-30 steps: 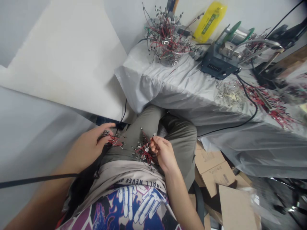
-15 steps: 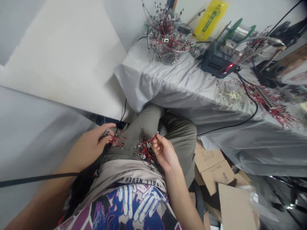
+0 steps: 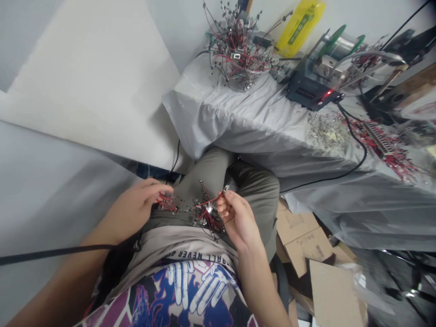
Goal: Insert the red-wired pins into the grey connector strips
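change: left hand (image 3: 134,211) shifted right, right hand (image 3: 240,220) turned slightly | left: fingers (image 3: 162,188) curled, gripping wired cluster (image 3: 166,203) | right: fingertips (image 3: 220,195) pinching metal tab (image 3: 226,187), red wire (image 3: 211,200) running into second cluster (image 3: 208,214) | both clusters over thigh (image 3: 207,168)

A grey plastic sheet draped over the tabletop (image 3: 238,122) and hung in folds down its edge. Near the far end sat a tangled heap of red-wired components (image 3: 235,54), beside a yellow plastic packet (image 3: 299,22). A dark soldering station (image 3: 306,93) showed a red light, with a green-flanged solder spool (image 3: 337,50) behind it. A black cable (image 3: 361,159) looped past scattered metal bits (image 3: 323,131) and a red-wired strip (image 3: 378,138). Flattened cardboard (image 3: 301,240) lay on the floor, and a large white board (image 3: 91,91) leaned at the left.
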### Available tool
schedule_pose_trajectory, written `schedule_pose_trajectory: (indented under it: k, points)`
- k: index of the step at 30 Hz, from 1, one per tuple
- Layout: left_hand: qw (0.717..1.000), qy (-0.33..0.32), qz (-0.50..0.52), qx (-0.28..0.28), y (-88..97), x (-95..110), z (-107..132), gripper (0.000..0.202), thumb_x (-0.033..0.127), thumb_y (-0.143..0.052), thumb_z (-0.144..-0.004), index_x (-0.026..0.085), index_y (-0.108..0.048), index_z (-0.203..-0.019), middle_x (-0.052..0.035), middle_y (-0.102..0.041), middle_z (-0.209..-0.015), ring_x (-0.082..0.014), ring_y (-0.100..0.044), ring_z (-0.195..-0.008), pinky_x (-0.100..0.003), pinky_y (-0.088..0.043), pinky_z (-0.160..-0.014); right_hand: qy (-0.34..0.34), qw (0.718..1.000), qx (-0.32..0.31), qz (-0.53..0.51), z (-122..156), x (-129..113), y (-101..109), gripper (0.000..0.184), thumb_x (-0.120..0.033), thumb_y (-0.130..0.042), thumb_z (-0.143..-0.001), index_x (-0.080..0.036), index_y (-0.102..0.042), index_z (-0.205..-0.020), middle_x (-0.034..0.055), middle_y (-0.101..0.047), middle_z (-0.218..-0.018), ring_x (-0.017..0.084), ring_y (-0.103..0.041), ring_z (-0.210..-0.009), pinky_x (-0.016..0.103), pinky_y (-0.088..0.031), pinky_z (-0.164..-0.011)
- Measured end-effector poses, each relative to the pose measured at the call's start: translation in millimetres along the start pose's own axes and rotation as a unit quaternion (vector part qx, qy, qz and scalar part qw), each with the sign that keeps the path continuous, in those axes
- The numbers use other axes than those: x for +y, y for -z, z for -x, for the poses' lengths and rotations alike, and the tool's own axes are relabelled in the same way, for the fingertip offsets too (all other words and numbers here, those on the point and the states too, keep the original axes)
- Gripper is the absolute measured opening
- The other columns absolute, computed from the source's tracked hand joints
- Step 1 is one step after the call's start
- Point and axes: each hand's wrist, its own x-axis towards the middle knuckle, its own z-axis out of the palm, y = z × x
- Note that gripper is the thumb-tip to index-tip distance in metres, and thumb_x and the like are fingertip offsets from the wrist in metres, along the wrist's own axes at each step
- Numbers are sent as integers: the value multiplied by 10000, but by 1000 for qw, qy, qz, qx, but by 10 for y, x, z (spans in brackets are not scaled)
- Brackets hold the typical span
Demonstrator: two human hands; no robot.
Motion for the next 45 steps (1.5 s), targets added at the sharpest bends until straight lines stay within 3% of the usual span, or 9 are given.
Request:
schedule_pose_trajectory:
  k: [5, 11, 14, 20, 25, 31, 36, 45]
  points:
    - [999, 13, 33, -14, -116, 61, -39, 468, 344, -348, -1107, 204, -763, -1274, -96, -706, -1300, -266, -675, -1189, -441, -516, -1085, 16, 999, -31, 29, 97, -92, -191, 346, -467, -929, -772, -162, -777, -831, 36, -749, -731, 101, -652, -586, 187, -411, -505]
    - [996, 12, 89, -18, -109, 266, -116, 417, 512, -564, -1034, 249, -789, -1267, -64, -717, -1262, -252, -704, -1101, -354, -574, -876, 50, 982, -104, 149, 98, -105, -322, 327, -464, -864, -860, -180, -730, -767, 5, -709, -680, 88, -596, -569, 205, -430, -550]
    - [993, -9, 114, -36, -74, 365, -149, 341, 466, -610, -1007, 255, -822, -1173, -45, -745, -1174, -237, -712, -1064, -333, -559, -841, 54, 968, -141, 200, 80, -134, -369, 331, -478, -877, -845, -188, -724, -801, -13, -678, -683, 101, -579, -599, 232, -477, -596]
    - [986, -14, 163, -41, -106, 406, -157, 213, 385, -688, -972, 239, -839, -1005, -19, -777, -1059, -211, -716, -1018, -314, -525, -864, 62, 938, -200, 275, 52, -192, -366, 375, -535, -852, -875, -184, -725, -848, -23, -655, -714, 108, -564, -623, 243, -448, -602]
    - [982, 0, 184, -51, -132, 443, -153, 194, 374, -701, -979, 247, -846, -995, -2, -783, -1011, -195, -715, -945, -315, -510, -870, 78, 908, -236, 336, 48, -204, -310, 374, -503, -815, -928, -180, -707, -776, -26, -624, -685, 111, -548, -641, 249, -416, -615]
    - [980, 12, 189, -53, -141, 475, -139, 203, 376, -681, -976, 245, -837, -969, 4, -784, -992, -192, -710, -925, -317, -513, -871, 73, 909, -248, 326, 54, -210, -297, 317, -462, -783, -958, -182, -712, -826, -18, -645, -726, 117, -571, -660, 248, -431, -624]
    - [981, 23, 188, -51, -161, 436, -148, 182, 372, -699, -964, 257, -838, -985, 13, -791, -997, -187, -715, -937, -306, -516, -869, 81, 912, -231, 328, 64, -226, -279, 302, -381, -714, -981, -183, -656, -761, -39, -574, -660, 92, -454, -594, 241, -323, -561]
    - [982, 11, 186, -38, -251, 408, -124, 197, 397, -701, -953, 252, -833, -956, -1, -804, -1009, -208, -735, -972, -322, -538, -913, 74, 917, -219, 324, 51, -201, -237, 285, -365, -724, -943, -180, -650, -738, -38, -554, -648, 93, -443, -591, 254, -308, -568]
